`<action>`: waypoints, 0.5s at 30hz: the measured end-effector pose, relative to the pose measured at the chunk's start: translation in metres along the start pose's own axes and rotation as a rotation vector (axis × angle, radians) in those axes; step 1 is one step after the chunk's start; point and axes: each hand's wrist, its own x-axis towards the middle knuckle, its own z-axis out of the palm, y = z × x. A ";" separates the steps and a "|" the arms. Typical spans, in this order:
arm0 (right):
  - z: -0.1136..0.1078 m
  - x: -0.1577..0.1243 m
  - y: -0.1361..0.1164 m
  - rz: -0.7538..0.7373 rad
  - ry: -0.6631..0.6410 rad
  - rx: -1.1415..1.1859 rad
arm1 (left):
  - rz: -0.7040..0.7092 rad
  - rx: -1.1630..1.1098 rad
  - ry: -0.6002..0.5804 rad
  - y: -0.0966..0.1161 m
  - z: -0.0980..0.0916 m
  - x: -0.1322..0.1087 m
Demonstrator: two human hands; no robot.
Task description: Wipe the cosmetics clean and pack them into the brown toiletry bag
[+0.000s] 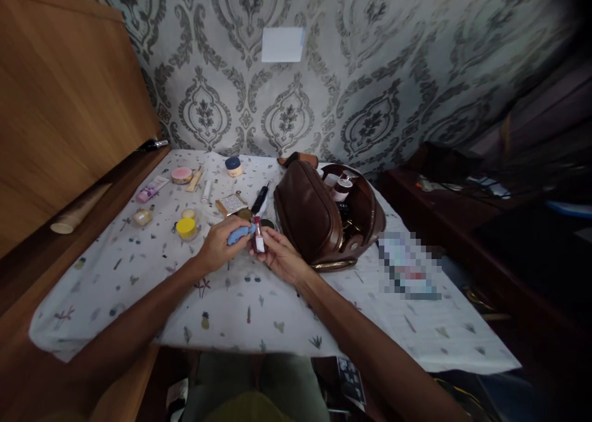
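Over the middle of the table my left hand (pixel 223 243) is closed on a small blue cloth (pixel 238 235), its edge touching a small cosmetic tube. My right hand (pixel 280 254) grips that tube, a lip gloss by its look (pixel 258 240), dark red with a white label, held upright. Just to the right stands a brown leather cosmetic bag (pixel 308 206), unzipped, with jars and other items inside. Behind my hands lie a glittery compact (pixel 231 203) and a black tube (pixel 260 198). A dark round item by my right fingers is partly hidden.
On the left of the patterned tablecloth (pixel 222 311) are a yellow-lidded jar (pixel 186 227), a small cream jar (pixel 142 217), a pink-lidded jar (pixel 182 175) and a purple-white tube (pixel 152 189). A blue-lidded jar (pixel 234 166) stands farther back. A wooden cabinet (pixel 69 101) borders the left side.
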 end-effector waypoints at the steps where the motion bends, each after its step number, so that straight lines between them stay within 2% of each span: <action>1: -0.001 0.001 0.000 -0.007 0.008 -0.001 | 0.028 0.002 -0.017 0.000 0.000 0.000; 9: 0.001 -0.001 0.001 -0.073 0.033 -0.014 | 0.156 0.092 -0.154 0.008 -0.005 -0.002; 15: 0.003 -0.002 0.000 -0.078 0.087 -0.049 | 0.322 0.230 -0.188 0.009 -0.004 -0.006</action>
